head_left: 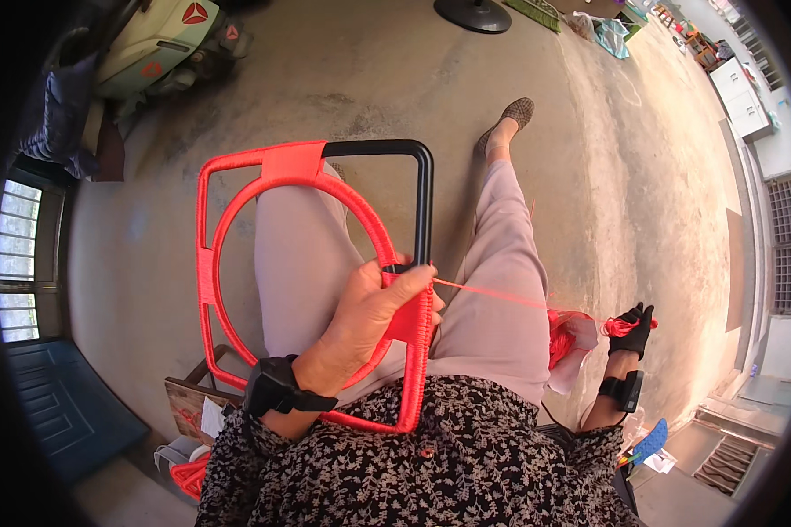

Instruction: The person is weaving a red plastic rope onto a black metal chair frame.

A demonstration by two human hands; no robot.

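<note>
My left hand [360, 312] is closed on the right side of a square frame [204, 198] with rounded corners, at the edge of the red wrapping. Red cord covers most of the frame and the round ring [226, 224] inside it. From the top middle down to my hand, the tube [424, 198] is bare and black. A thin red cord [492, 292] stretches taut from beside my left thumb to my right hand [634, 334]. That hand, in a black glove, is out to the right, closed on a bundle of red cord [620, 328].
Beside my right thigh hangs more red cord [564, 338] with pale wrapping. A small wooden stand [183, 408] and a red bundle [189, 477] are at lower left. A scooter [154, 44] stands at far left, a round black base [473, 13] at the far side.
</note>
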